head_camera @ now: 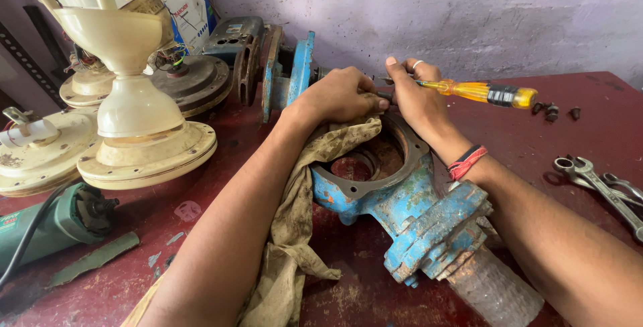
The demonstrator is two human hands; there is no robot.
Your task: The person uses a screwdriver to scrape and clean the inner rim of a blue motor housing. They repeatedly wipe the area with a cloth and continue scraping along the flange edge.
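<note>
The left hand (338, 94) rests on the far rim of a blue pump casing (395, 193), fingers curled down and pressing a dirty rag (301, 206) against the metal; the rag drapes from under the palm down along the forearm toward 7 o'clock. The right hand (415, 99), just beside it at 3 o'clock, is closed around a screwdriver (482, 91) with a yellow handle. The handle sticks out toward 3 o'clock, and the tip points toward the left hand's fingertips, where it is hidden. A ring shows on one right finger and a red band (467, 162) sits on the wrist.

The casing lies at the middle of the dark red worktop (529, 133), its round opening facing up, a rusty hollow inside, and a flanged neck running toward 5 o'clock into a pale pipe (492, 290). Behind it, at 11 o'clock, stand more blue and grey pump parts (268, 59).

At 9 o'clock is a stack of cream fan motors (134, 119), with a green angle grinder (53, 223) lying at 8 o'clock. Spanners (603, 189) lie at 3 o'clock, near the right forearm, and a few small dark bolts (552, 111) sit at 2 o'clock, just beyond the screwdriver handle.
</note>
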